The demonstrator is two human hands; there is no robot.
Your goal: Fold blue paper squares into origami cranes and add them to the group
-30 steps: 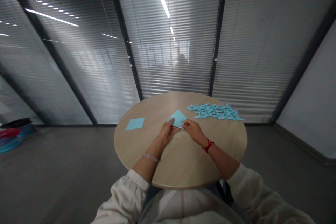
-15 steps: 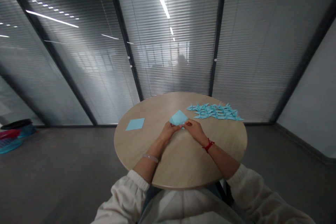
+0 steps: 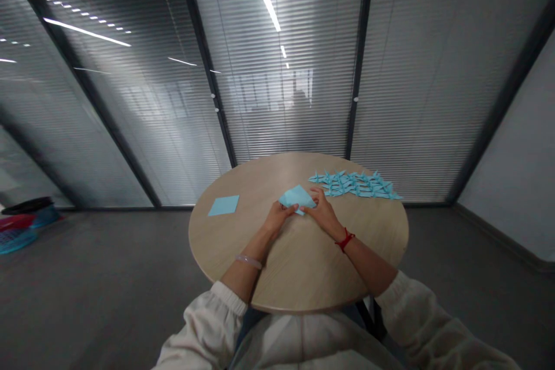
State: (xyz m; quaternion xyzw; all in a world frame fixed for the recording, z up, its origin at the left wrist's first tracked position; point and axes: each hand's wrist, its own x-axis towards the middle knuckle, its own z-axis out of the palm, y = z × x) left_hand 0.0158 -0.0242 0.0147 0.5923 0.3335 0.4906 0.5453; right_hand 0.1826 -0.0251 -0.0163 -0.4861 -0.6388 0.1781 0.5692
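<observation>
A partly folded sheet of light-blue origami paper [image 3: 298,195] is held between my two hands above the middle of the round table. My left hand [image 3: 277,217] grips its left and lower edge, the thumb lying on top. On the other side, my right hand [image 3: 323,213] pinches the right corner between thumb and fingers. Several folded blue paper cranes [image 3: 355,184] lie in rows just beyond my right hand. Flat blue square paper [image 3: 224,205] rests to the left of my left hand; whether it is one sheet or a stack I cannot tell.
The round wooden table [image 3: 299,277] reaches close to my lap. Behind it stand glass panels with blinds [image 3: 281,127]. Red and blue baskets [image 3: 19,234] and a dark-rimmed bin [image 3: 32,208] sit on the floor at far left.
My right hand has shifted slightly right, its fingers lifting and spreading along the paper's right corner. The paper has moved a little right and its outline looks wider.
</observation>
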